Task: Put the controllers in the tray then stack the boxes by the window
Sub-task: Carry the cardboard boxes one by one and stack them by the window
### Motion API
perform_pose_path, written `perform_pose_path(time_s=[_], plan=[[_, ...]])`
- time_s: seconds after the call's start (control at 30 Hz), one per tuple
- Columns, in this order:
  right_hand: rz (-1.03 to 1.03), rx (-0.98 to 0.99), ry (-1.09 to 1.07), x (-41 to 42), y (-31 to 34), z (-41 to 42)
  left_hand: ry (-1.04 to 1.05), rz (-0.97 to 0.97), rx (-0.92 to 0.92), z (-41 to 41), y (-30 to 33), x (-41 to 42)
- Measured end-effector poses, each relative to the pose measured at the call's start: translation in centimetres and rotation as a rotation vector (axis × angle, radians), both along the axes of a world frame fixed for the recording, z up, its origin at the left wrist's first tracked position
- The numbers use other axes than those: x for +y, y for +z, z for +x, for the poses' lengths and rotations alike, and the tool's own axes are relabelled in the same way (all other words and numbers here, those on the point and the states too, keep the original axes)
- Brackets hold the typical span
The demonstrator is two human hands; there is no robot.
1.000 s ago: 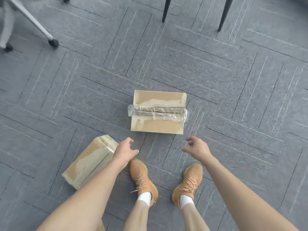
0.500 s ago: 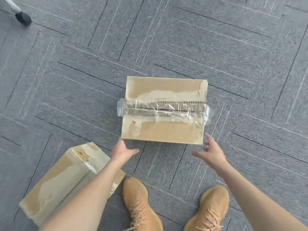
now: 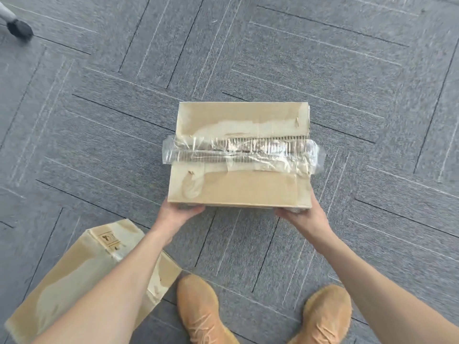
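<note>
A brown cardboard box (image 3: 239, 187) with torn clear tape across its top lies on the grey carpet in front of me. My left hand (image 3: 173, 214) grips its near left corner, fingers tucked under the edge. My right hand (image 3: 304, 216) grips the near right corner the same way. A second cardboard box (image 3: 82, 271) lies tilted on the floor at the lower left, partly covered by my left forearm. No controllers or tray are in view.
My two tan shoes (image 3: 203, 311) stand on the carpet (image 3: 347, 95) just behind the taped box. A black chair caster (image 3: 19, 29) on a pale leg sits at the far upper left.
I have bent lower, so the box looks bigger. Both hands moved forward from open in the air and closed on the taped box's near corners.
</note>
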State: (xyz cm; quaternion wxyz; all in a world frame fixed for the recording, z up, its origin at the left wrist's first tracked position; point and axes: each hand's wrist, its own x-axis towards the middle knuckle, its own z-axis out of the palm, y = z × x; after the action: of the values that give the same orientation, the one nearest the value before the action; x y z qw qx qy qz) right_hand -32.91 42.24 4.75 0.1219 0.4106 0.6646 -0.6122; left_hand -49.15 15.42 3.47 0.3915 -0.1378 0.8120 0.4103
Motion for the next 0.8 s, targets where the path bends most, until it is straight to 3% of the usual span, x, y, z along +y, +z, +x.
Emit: perform_pose_path(time_s=[0.17, 0.33, 0.57, 0.8], plan=[[-0.021, 0.04, -0.061, 2.3, 6.0, -2.8, -0.054, -0.075, 0.007, -2.5, 5.3, 1.8], [0.003, 0.048, -0.142, 6.2, 14.0, -4.4, -0.092, 0.092, 0.032, -5.6, 14.1, 6.2], [0.09, 0.126, -0.305, 13.9, 29.9, -4.0, -0.268, 0.155, 0.138, -9.5, 31.1, 17.0], [0.193, 0.289, -0.56, 23.4, 49.8, 2.6, -0.533, 0.335, 0.268, -8.3, 51.8, 33.1]])
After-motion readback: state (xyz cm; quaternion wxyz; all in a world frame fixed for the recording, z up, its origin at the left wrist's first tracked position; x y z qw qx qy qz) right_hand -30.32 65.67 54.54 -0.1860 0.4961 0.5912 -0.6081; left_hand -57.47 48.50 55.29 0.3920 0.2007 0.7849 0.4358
